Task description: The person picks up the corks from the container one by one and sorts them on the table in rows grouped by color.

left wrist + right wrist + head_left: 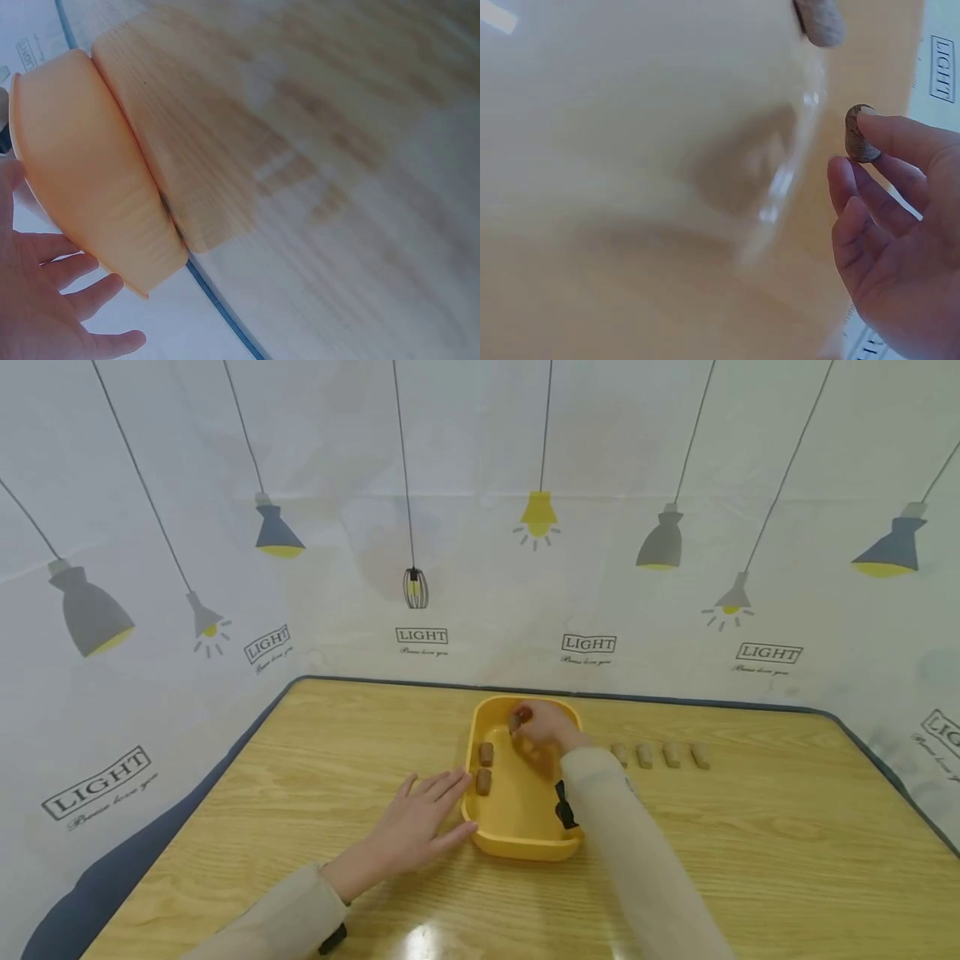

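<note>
Two corks (483, 782) sit inside the yellow tray (525, 848); right fingers (881, 202) pinch another cork (863, 148), left fingers (96, 295) spread.

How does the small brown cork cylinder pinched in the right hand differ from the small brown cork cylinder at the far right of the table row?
The held brown cork cylinder is pinched by the right hand; the far-right brown cork cylinder rests untouched on the wood-grain table.
The held cylinder is inside or just above the yellow rounded tray; the far-right cylinder is outside, to its right.
Both are small, brownish and roughly cylindrical.
</note>
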Tool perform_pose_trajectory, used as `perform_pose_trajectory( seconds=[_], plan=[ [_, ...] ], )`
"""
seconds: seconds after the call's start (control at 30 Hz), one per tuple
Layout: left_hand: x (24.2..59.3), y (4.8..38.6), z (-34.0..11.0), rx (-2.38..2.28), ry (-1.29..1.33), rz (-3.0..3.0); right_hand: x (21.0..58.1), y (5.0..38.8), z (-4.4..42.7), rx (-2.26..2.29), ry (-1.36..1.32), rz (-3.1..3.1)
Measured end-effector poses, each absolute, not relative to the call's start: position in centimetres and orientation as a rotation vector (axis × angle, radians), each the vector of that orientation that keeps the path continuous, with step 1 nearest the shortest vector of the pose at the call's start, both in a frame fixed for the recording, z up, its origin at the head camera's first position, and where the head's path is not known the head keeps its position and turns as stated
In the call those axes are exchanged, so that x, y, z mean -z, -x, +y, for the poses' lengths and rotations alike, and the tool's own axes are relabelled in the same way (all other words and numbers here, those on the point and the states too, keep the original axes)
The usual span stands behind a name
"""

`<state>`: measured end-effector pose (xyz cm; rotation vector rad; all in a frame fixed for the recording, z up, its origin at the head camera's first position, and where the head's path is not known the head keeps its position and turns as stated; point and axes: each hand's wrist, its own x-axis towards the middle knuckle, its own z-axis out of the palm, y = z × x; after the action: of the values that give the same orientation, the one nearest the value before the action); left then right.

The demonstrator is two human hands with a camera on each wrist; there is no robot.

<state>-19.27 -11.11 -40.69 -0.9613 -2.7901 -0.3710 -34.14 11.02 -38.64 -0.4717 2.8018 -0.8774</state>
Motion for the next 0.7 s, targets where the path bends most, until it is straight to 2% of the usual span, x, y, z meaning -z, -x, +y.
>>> perform_pose_trajectory(
  seconds=[0.3,0.7],
  plan=[
    [40.8,19.3,-11.2,0.375,0.966,-2.755,35.4,34.5,12.2,0.680,0.650,2.849],
    [40.9,19.3,-11.1,0.379,0.966,-2.746,32.8,32.4,14.3,0.640,0.955,2.842]
  ],
)
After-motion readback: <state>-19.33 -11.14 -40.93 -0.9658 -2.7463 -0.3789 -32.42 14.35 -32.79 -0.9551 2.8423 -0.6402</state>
